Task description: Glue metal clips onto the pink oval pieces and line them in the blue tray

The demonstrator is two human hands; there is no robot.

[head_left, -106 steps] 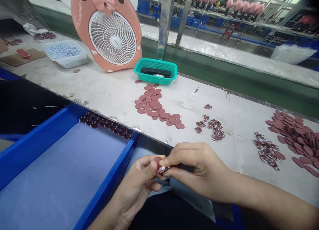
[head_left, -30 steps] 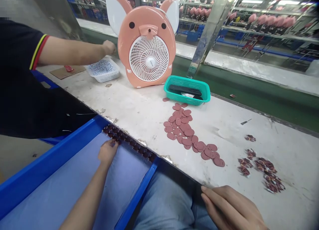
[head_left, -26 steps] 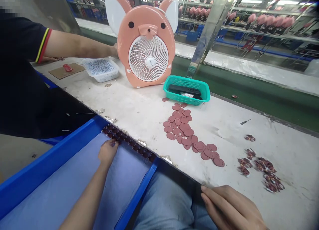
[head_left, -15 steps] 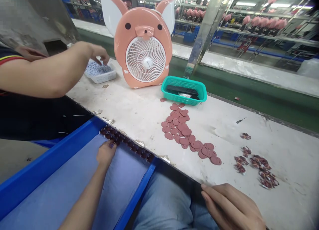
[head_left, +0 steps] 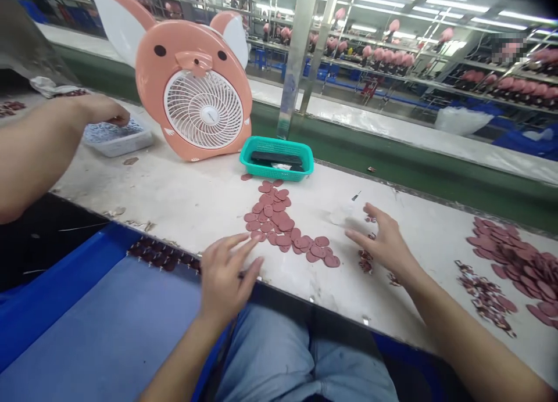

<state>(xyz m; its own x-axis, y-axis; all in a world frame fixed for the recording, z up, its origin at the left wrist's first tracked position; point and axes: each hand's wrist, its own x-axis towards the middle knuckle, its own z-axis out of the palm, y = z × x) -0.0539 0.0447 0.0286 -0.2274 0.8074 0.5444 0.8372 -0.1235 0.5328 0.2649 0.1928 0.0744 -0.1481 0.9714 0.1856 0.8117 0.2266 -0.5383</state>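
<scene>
Left hand at the reddish discs, right hand over brown bundles, both spread: seemingly picking up, needing a pinch!

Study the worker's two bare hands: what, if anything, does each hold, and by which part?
Neither visibly holds anything. The left hand, fingers spread, is by flat maroon oval discs; the right hand, thumb and forefinger apart, is by small brown clusters.
</scene>
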